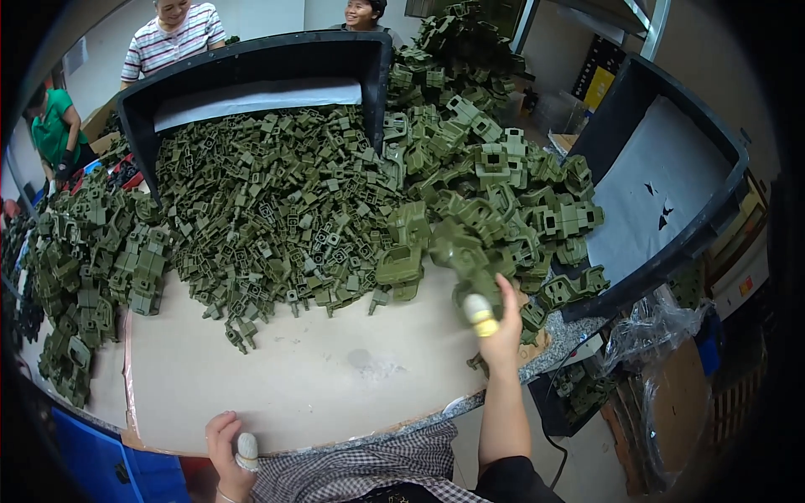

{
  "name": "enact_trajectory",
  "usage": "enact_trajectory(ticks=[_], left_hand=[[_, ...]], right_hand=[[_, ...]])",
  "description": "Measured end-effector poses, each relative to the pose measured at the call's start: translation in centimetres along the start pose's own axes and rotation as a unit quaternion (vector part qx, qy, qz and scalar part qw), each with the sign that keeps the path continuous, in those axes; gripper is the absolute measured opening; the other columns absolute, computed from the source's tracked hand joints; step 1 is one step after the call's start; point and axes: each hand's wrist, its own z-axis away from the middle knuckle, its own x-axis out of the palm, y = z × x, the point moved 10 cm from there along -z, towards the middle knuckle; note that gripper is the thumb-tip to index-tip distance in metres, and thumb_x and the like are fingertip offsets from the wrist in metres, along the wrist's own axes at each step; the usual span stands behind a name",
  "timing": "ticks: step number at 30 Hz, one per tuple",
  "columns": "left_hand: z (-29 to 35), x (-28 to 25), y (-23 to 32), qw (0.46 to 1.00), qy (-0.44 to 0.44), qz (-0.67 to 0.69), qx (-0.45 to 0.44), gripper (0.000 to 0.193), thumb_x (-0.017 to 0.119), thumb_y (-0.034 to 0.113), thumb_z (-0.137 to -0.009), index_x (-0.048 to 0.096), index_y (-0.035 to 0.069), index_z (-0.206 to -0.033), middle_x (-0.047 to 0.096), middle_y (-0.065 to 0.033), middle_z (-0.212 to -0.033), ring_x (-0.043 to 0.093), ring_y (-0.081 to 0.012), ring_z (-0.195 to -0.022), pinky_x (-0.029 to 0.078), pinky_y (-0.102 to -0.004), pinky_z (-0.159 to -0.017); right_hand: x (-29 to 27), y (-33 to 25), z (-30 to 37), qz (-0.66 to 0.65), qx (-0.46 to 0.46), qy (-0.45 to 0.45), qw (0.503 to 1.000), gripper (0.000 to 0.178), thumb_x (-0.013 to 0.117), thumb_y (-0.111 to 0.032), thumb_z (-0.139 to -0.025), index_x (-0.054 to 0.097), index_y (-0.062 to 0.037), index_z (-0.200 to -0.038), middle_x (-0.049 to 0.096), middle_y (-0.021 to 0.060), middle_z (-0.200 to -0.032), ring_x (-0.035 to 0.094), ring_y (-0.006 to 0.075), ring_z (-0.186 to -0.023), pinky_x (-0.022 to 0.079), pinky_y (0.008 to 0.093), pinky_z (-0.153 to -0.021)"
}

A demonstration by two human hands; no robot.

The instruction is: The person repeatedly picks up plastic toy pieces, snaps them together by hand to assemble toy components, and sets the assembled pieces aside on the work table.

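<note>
My right hand (499, 331), its thumb wrapped in white with a yellow band, grips a dark green moulded plastic part (461, 256), smeared by motion. This part is at the near edge of a heap of larger green plastic parts (503, 163). Just left of it lies another large green part (401, 264) on the table. My left hand (228, 457) rests by the table's front edge, fingers loosely bent and apart from the white-wrapped thumb, with nothing visible in it. Beyond the hands spreads a big pile of small green plastic pieces (277, 201).
A black bin (251, 50) on its side backs the small pieces; another black bin (729, 168) leans at right. More green parts (75, 260) are heaped on the left of the pale tabletop (293, 377). Three people are beyond the table. Blue crates (101, 469) stand below left.
</note>
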Motion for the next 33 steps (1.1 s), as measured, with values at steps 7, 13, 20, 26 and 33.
enact_trajectory(ticks=[7,13,20,26,33], left_hand=[[-4.2,3.6,2.8,0.972,-0.006,0.231,-0.045,0.042,0.061,0.025,-0.081,0.048,0.001,-0.112,0.051,-0.017,-0.112,0.05,-0.0302,-0.104,0.039,-0.0397,-0.091],[-5.9,7.4,2.9,0.633,0.073,0.73,-0.248,0.07,0.055,0.051,-0.08,0.033,0.008,-0.131,0.045,-0.0131,-0.125,0.048,-0.0283,-0.11,0.039,-0.046,-0.095],[-2.8,7.3,5.7,0.754,-0.051,0.613,-0.231,0.063,0.064,0.024,-0.079,0.031,0.002,-0.128,0.047,-0.0125,-0.121,0.05,-0.0227,-0.109,0.04,-0.0378,-0.095],[-4.2,7.2,7.5,0.79,-0.109,0.587,-0.143,0.046,0.06,0.024,-0.083,0.038,0.004,-0.119,0.051,-0.01,-0.112,0.052,-0.0204,-0.104,0.043,-0.0325,-0.089],[0.2,1.7,-6.2,0.609,0.281,0.673,-0.311,0.046,0.05,0.042,-0.085,0.044,0.009,-0.118,0.051,-0.0063,-0.107,0.055,-0.0198,-0.09,0.048,-0.0394,-0.076]], right_hand=[[4.3,0.1,7.1,-0.528,0.133,-0.158,0.824,0.075,0.064,-0.014,-0.074,0.022,-0.0001,-0.135,0.042,0.0121,-0.127,0.044,0.022,-0.116,0.037,0.035,-0.097],[14.1,-10.3,17.0,-0.435,0.098,-0.515,0.732,0.081,0.065,-0.031,-0.079,0.018,0.0018,-0.137,0.029,0.0148,-0.139,0.032,0.0244,-0.126,0.029,0.0354,-0.102],[14.7,-14.5,14.9,-0.288,0.0,-0.455,0.843,0.069,0.063,-0.028,-0.08,0.029,-0.0006,-0.133,0.035,0.0158,-0.133,0.04,0.024,-0.119,0.035,0.0353,-0.097],[12.4,-17.0,12.4,-0.184,-0.13,-0.338,0.914,0.053,0.064,-0.025,-0.078,0.046,-0.0005,-0.122,0.057,0.0163,-0.102,0.058,0.0287,-0.088,0.046,0.0326,-0.076],[4.2,-15.0,4.8,0.061,-0.223,-0.135,0.963,0.049,0.069,-0.028,-0.071,0.054,-0.0029,-0.111,0.057,0.0141,-0.1,0.056,0.0265,-0.085,0.048,0.033,-0.069]])
